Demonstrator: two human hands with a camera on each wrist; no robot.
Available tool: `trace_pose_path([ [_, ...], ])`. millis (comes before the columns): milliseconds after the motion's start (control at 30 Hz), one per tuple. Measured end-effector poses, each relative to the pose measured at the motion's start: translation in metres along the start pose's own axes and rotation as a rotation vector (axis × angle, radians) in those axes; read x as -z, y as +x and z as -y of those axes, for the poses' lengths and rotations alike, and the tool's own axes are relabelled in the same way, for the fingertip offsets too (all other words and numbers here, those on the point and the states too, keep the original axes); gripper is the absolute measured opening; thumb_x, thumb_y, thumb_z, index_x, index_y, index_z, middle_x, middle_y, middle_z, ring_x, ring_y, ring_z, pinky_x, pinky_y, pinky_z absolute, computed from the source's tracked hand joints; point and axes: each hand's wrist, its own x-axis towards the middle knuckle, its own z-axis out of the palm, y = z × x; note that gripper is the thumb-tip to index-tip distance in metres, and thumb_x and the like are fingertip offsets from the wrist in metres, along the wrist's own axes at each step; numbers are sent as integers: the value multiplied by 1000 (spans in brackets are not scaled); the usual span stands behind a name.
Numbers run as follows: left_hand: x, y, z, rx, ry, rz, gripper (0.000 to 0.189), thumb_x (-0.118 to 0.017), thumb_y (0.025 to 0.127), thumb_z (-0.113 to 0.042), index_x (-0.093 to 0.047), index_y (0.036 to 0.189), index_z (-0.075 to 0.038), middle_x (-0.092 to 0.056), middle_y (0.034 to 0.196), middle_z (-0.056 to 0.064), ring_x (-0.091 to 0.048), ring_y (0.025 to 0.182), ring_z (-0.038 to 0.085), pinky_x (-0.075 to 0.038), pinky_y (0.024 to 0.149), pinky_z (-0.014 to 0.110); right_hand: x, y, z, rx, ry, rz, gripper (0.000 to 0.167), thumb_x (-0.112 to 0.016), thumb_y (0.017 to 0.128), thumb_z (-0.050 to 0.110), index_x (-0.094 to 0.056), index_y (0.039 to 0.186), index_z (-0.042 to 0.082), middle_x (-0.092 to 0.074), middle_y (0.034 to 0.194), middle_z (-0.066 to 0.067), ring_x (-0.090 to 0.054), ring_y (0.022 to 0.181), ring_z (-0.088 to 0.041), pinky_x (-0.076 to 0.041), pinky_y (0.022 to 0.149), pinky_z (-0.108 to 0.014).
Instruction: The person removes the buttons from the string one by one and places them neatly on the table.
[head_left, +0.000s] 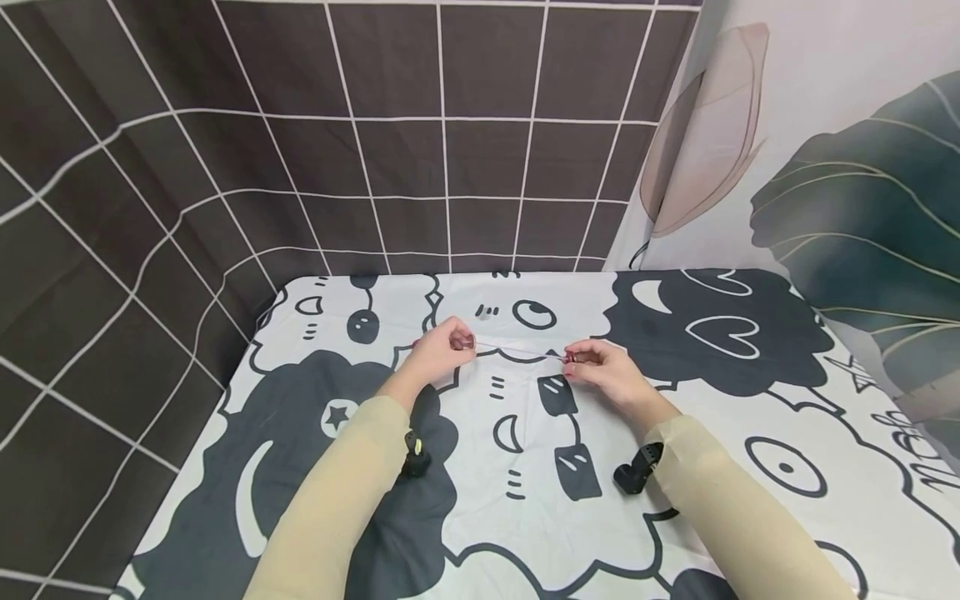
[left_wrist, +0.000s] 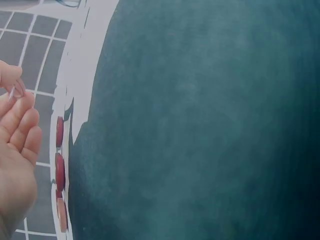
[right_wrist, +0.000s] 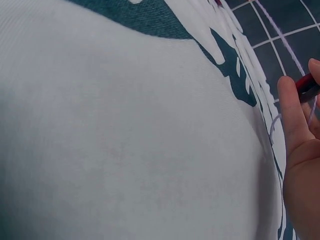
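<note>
My left hand (head_left: 442, 350) pinches one end of a thin pale string (head_left: 517, 348) between thumb and fingertips. In the left wrist view a small loop of the string (left_wrist: 19, 90) shows at those fingertips. The string stretches almost level across to my right hand (head_left: 611, 379), which pinches a small dark red disc (right_wrist: 306, 87) between thumb and forefinger. Around that disc the string (right_wrist: 287, 47) runs upward, and another strand hangs below the fingers. Several flat round red discs (left_wrist: 60, 172) and a peach disc (left_wrist: 62, 215) lie on the cloth beside my left hand.
A white and dark grey cartoon-print cloth (head_left: 480, 517) covers the table under both hands. Dark grid-patterned curtain (head_left: 487, 158) hangs behind and to the left. At the right hangs a pale leaf-print cloth (head_left: 862, 208). A black wrist camera (head_left: 637, 468) sits at my right cuff.
</note>
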Motion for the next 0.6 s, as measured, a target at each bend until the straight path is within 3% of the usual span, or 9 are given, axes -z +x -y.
trace_pose_path([
  [367,7,-3,-2,32,11,9,24,-68,83,-22,-57,102,-13,-60,93,0,-55,89,16,-45,80,32,2,-1,0,-5,36,-11,41,-62,83,-6,-45,118,-20,-57,105,-28,-65,82,-11,-53,77,-30],
  [600,12,-6,0,17,47,31,24,-69,83,-20,-57,101,-10,-58,90,1,-54,84,17,-45,76,32,0,-2,2,-4,7,-12,40,-62,84,-5,-47,118,-19,-59,101,-21,-65,81,-11,-53,77,-30],
])
